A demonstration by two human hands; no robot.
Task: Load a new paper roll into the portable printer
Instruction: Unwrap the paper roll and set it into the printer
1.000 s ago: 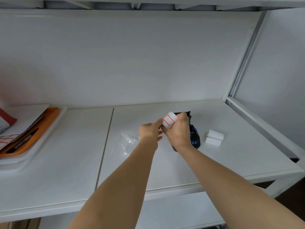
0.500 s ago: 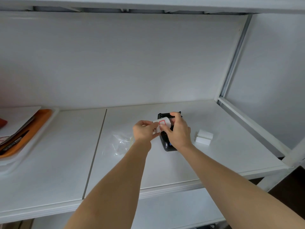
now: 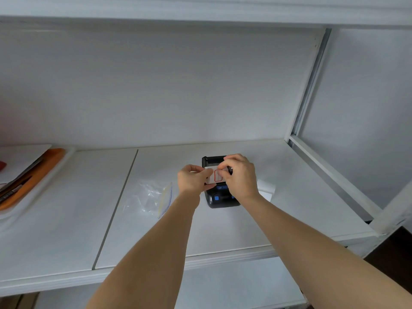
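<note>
White shelf [image 3: 223,230]: both hands, left [image 3: 193,179] and right [image 3: 239,175], pinch the roll [image 3: 214,176] over the printer [image 3: 219,198]; seat it squarely, paper tail free.

Between your left hand [image 3: 193,179] and right hand [image 3: 239,175] you pinch a paper roll [image 3: 213,177], matt white with a red printed outline, above the portable printer [image 3: 219,197], whose black plastic shell looks smooth with a slight sheen and carries small glossy blue buttons. The shelf [image 3: 66,219] under it is a smooth, matt white board, framed by a dull grey metal upright [image 3: 308,85]. To your left lies a clear plastic bag [image 3: 151,197], crinkled and shiny, and further left an orange tray [image 3: 33,177] of smooth plastic.
</note>
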